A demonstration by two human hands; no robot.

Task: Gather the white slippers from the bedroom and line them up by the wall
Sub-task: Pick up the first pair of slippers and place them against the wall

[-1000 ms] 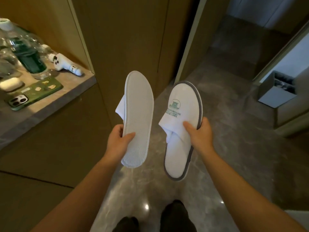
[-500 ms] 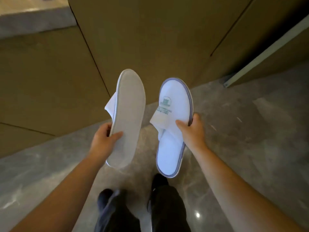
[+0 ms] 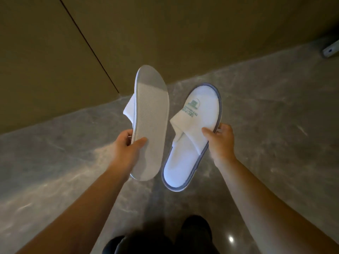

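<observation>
**Two slippers in hand, held above the floor by the wall**

The left hand [image 3: 126, 145] grips the left slipper [image 3: 150, 123] at its edge, thumb curled onto the textured sole, fingers tucked behind on the upper side. This slipper is turned sole toward the camera, toe pointing at the wall [image 3: 165, 33].

The right hand [image 3: 218, 142] pinches the right slipper [image 3: 192, 143] at its outer rim, thumb pressed on the white strap, fingers wrapped under the grey-trimmed edge. It faces upper side up, a green logo on the strap, toe toward the wall.

Two slippers in all, one per hand, side by side and apart, both in the air over the grey floor [image 3: 275, 134] just short of the wall's foot. Neither rests on the floor. Two dark shoes [image 3: 194, 230] stand below them, farther from the wall.
</observation>
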